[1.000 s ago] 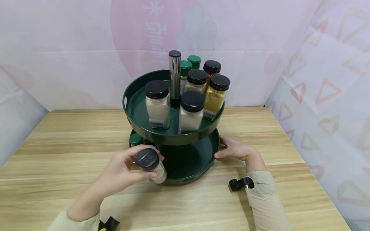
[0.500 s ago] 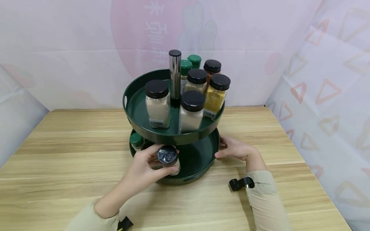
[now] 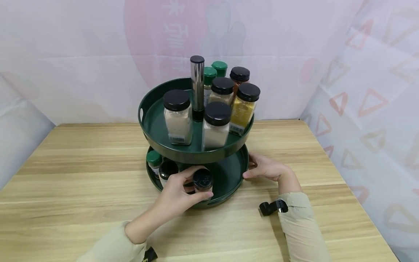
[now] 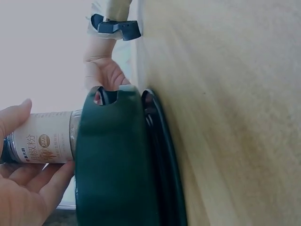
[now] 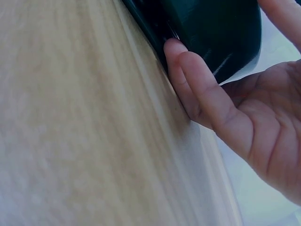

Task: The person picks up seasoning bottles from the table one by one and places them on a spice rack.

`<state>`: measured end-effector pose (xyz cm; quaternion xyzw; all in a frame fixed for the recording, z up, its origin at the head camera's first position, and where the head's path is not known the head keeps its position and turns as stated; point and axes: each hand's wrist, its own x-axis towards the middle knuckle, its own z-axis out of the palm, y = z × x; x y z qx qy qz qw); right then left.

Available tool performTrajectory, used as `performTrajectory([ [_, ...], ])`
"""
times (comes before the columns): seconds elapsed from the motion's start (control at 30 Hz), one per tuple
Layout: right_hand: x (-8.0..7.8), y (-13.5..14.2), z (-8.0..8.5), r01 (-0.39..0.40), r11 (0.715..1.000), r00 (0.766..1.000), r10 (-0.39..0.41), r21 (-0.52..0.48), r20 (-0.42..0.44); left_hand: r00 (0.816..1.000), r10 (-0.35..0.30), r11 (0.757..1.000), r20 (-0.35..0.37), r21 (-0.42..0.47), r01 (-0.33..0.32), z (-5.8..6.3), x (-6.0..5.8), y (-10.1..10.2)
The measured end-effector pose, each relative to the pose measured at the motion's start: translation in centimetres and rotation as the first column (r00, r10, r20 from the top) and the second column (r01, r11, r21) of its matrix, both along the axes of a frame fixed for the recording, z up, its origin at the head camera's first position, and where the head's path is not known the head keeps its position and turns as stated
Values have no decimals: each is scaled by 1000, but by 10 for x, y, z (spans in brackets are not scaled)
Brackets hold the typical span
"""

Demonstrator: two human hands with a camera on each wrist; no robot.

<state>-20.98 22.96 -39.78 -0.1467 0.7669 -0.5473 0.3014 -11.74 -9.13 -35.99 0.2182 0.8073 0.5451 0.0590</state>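
Observation:
My left hand (image 3: 178,192) grips a small round spice jar (image 3: 203,179) with a black cap and pale powder, low at the front of the lower tray (image 3: 230,171). In the left wrist view the labelled spice jar (image 4: 46,136) lies between thumb and fingers, its base right at the tray's rim. My right hand (image 3: 266,169) holds the right edge of that lower tray, thumb at the rim. Curved fingers (image 5: 207,89) touch the tray's outer side in the right wrist view. Inside the lower tray, at the left, stand a green-capped jar (image 3: 154,160) and a black-capped jar (image 3: 168,170).
The upper green tray (image 3: 154,112) overhangs the lower one. It bears several square jars, such as a yellow-powder jar (image 3: 243,111), around a chrome post (image 3: 197,85). The rack stands on a wooden table (image 3: 85,174), with a printed cloth (image 3: 281,58) behind.
My left hand has carried the spice jar right, from the tray's front left side to inside its front rim. The black-capped jar behind has come into sight. My right hand stays put.

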Motion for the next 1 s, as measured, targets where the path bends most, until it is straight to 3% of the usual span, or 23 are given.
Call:
performTrajectory([
  [0.33, 0, -1, -1, 4, 1000, 999, -4, -11, 33, 1000, 23, 998, -20, -63, -24, -11, 0, 6],
  [0.53, -4, -5, -2, -7, 999, 999, 9, -35, 46, 996, 24, 991, -84, -131, -35, -8, 0, 3],
  [0.7, -8, -9, -2, -15, 1000, 999, 16, -24, 40, 990, 5, 966, -138, -257, -41, -2, 5, -3],
  [0.87, -6, -4, 6, -18, 994, 1000, 21, 104, -23, 989, -6, 942, -146, -332, -44, 12, 22, -18],
  [0.93, -3, 1, 13, -4, 985, 998, 16, 175, -68, 980, -23, 929, -199, -367, -53, 21, 30, -28],
  [1.0, 1, 5, 21, 27, 972, 994, -1, 235, -112, 950, -46, 913, -308, -399, -85, 30, 35, -40],
])
